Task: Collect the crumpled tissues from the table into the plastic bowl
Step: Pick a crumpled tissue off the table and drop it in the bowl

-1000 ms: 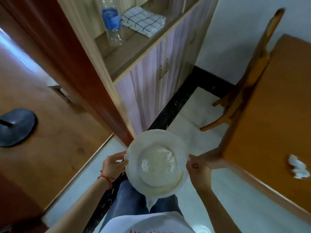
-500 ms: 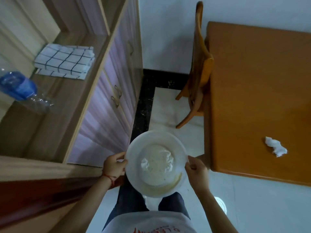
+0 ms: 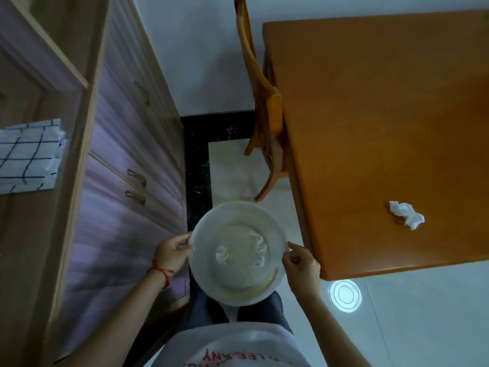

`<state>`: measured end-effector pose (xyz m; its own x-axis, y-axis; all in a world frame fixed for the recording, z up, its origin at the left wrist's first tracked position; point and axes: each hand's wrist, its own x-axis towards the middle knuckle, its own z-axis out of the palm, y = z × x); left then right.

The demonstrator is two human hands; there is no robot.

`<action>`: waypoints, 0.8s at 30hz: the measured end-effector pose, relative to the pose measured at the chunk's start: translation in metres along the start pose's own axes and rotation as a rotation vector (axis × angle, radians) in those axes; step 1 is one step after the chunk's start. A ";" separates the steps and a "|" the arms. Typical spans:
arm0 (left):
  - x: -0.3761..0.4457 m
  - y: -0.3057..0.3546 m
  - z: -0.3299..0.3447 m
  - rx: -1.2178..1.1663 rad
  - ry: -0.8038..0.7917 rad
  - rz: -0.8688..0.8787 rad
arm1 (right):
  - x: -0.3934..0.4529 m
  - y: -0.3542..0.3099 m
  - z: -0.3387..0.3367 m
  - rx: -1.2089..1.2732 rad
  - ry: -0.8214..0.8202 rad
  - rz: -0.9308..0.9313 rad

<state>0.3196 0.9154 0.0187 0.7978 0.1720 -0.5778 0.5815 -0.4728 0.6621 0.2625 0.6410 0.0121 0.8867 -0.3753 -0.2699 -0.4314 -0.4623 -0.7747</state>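
The picture is dim, with a cool, bluish tone. A round bright reflection shines on the glossy floor. The cabinet at left is smeared by blur, and straight edges bend near the borders.

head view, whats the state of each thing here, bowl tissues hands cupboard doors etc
plastic bowl: upright, held off the table by its rim, tissues inside
tissues in the bowl: crumpled, lying on the bottom
tissue on the table: crumpled, not yet collected
left hand: grips the bowl's left rim
right hand: grips the bowl's right rim
cupboard doors: closed
checked cloth: folded, on the shelf
chair: pushed against the table
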 end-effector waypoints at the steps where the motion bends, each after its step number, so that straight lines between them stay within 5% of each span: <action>1: 0.005 0.004 0.000 0.020 -0.010 0.011 | 0.002 0.000 0.001 0.008 0.010 0.014; 24: 0.116 0.107 0.009 0.161 -0.412 0.218 | -0.008 -0.028 0.033 0.095 0.403 0.369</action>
<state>0.4729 0.8771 0.0180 0.7501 -0.2862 -0.5963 0.3504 -0.5926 0.7252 0.2728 0.6837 0.0169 0.5380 -0.7848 -0.3076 -0.6681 -0.1745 -0.7233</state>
